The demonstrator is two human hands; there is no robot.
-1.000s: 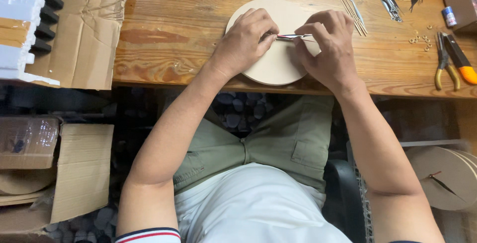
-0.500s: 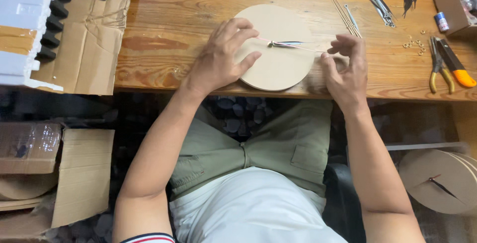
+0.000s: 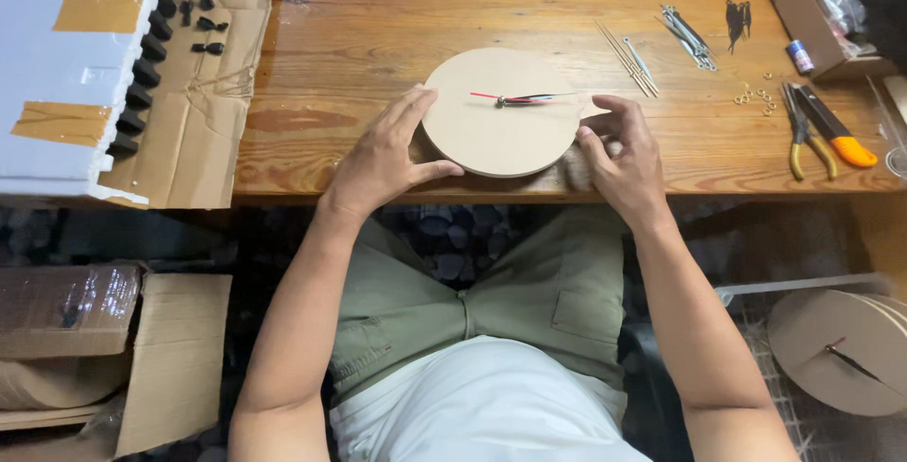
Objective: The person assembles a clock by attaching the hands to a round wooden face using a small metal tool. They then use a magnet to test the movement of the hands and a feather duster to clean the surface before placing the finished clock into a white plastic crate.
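Observation:
A round tan clock disc [image 3: 491, 131] lies on the wooden table [image 3: 378, 37], with black and red hands [image 3: 515, 99] fixed at its middle. My left hand [image 3: 383, 160] grips the disc's left edge, thumb under its near rim. My right hand [image 3: 619, 155] touches the disc's right edge with its fingers curled and apart.
Thin metal rods [image 3: 625, 58], more clock hands [image 3: 690, 37], small rings [image 3: 753, 95], pliers [image 3: 798, 127] and an orange-handled cutter [image 3: 836, 131] lie at the right. A cardboard box [image 3: 812, 8] sits far right. Cardboard with black parts [image 3: 203, 37] and white foam [image 3: 66, 56] lie left. Finished discs [image 3: 841, 349] stack lower right.
Both hands have come off the clock hands at the disc's middle and moved out to its edges. The view has shifted, showing more of the table.

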